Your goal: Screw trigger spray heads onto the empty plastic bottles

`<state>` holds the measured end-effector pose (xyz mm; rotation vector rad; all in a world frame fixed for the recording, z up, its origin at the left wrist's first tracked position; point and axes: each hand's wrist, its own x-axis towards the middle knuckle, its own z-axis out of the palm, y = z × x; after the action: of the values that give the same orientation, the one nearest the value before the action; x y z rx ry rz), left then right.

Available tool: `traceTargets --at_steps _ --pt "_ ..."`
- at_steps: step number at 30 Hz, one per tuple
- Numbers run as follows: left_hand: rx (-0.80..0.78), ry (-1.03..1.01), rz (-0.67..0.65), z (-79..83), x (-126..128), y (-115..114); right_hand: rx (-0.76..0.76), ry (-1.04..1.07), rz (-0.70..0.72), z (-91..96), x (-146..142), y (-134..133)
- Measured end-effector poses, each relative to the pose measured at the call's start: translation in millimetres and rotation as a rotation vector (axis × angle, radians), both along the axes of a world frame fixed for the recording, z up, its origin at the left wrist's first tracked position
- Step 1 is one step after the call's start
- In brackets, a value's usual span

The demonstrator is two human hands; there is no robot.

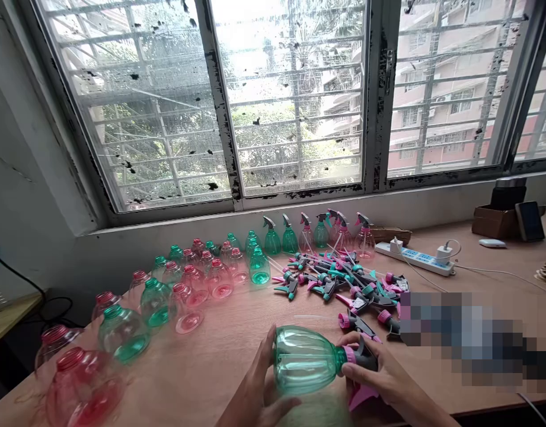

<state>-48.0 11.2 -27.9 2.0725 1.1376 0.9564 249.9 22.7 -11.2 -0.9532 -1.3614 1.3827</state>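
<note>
My left hand (pixel 259 388) is wrapped around the base of a clear green plastic bottle (pixel 303 360) that lies sideways above the table's near edge. At the bottle's neck, my right hand (pixel 382 373) grips a grey spray trigger head (pixel 364 354) with a pink collar and pink lever. The head sits on the neck; how tight it is I cannot tell.
Several open pink and green bottles (pixel 184 290) stand along the left of the wooden table (pixel 237 332). A pile of loose trigger heads (pixel 344 281) lies in the middle. Capped spray bottles (pixel 317 234) line the window wall beside a power strip (pixel 415 256). A box (pixel 495 220) sits far right.
</note>
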Motion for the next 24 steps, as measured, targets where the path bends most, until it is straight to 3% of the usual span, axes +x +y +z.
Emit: traceTargets --at_steps 4,8,14,24 --pt "0.025 -0.005 0.01 -8.6 -2 5 0.0 0.007 0.014 0.0 0 0" --pt "0.039 -0.004 0.024 -2.0 2 1 -0.009 0.008 0.02 -2.4 1 1" --pt "-0.029 -0.04 -0.094 5.4 5 0 0.007 -0.015 0.018 -2.0 2 1" --pt "-0.053 -0.031 -0.044 7.2 5 -1 -0.048 0.021 0.051 0.0 0 -2"
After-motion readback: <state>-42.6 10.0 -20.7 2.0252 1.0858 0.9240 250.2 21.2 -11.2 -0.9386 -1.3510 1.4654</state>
